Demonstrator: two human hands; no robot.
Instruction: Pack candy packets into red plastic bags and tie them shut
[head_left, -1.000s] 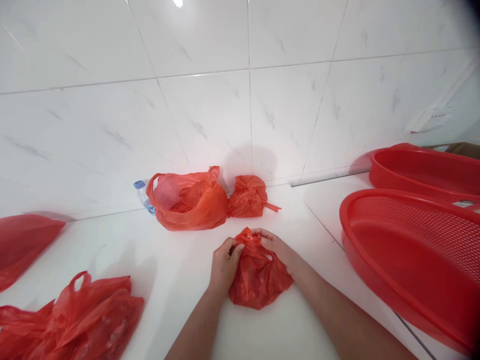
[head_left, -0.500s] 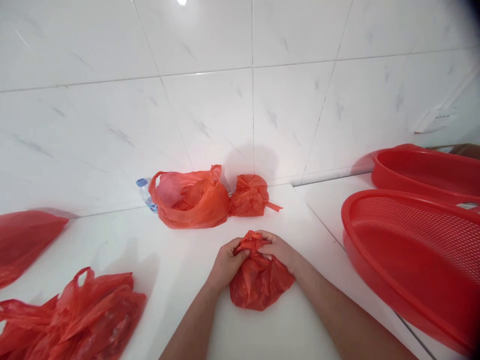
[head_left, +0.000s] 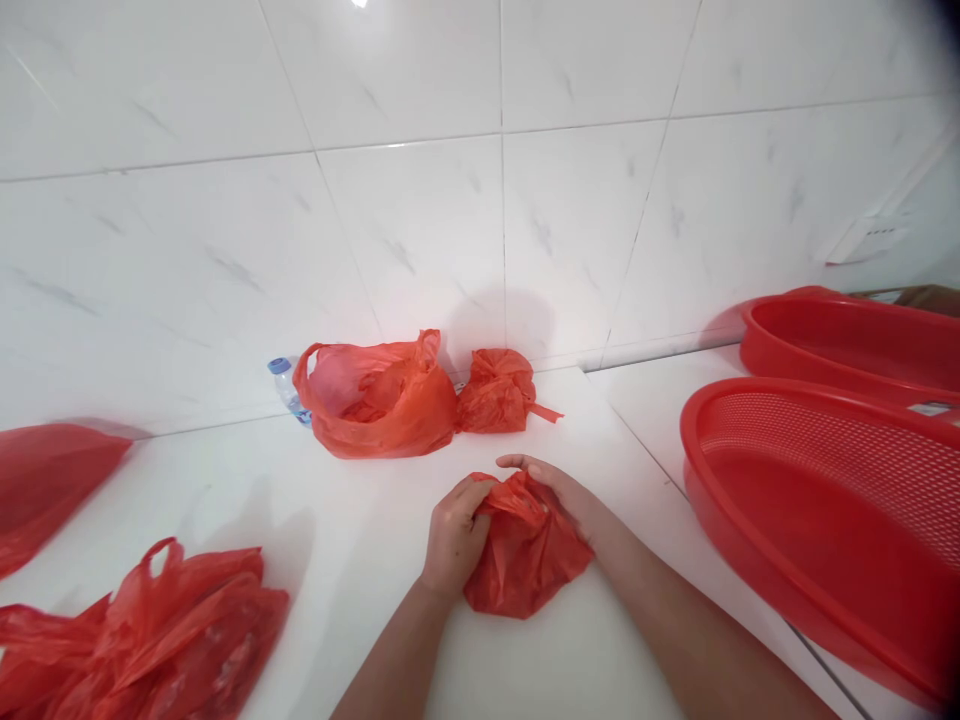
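Note:
A small red plastic bag [head_left: 529, 570], gathered at its top, sits on the white table in front of me. My left hand [head_left: 455, 535] is closed around the bag's upper left edge, thumb on top and the other fingers mostly hidden behind the plastic. Along the bag's right side lies my right hand [head_left: 559, 490], its palm against the plastic. Its fingers stretch out to the left past the bag's top, and part of them is hidden. What the bag contains cannot be made out.
Against the tiled wall stand an open red bag [head_left: 390, 425], a tied red bag [head_left: 499, 395] and a plastic bottle [head_left: 285, 385]. Crumpled red bags [head_left: 172, 630] lie at the left front, another red bag [head_left: 52, 480] behind them. Red baskets [head_left: 709, 480] stand at right.
My right hand has loosened from the bag's top and its fingers have straightened. My left hand has turned over the upper left edge, and the bag's top has spread wider.

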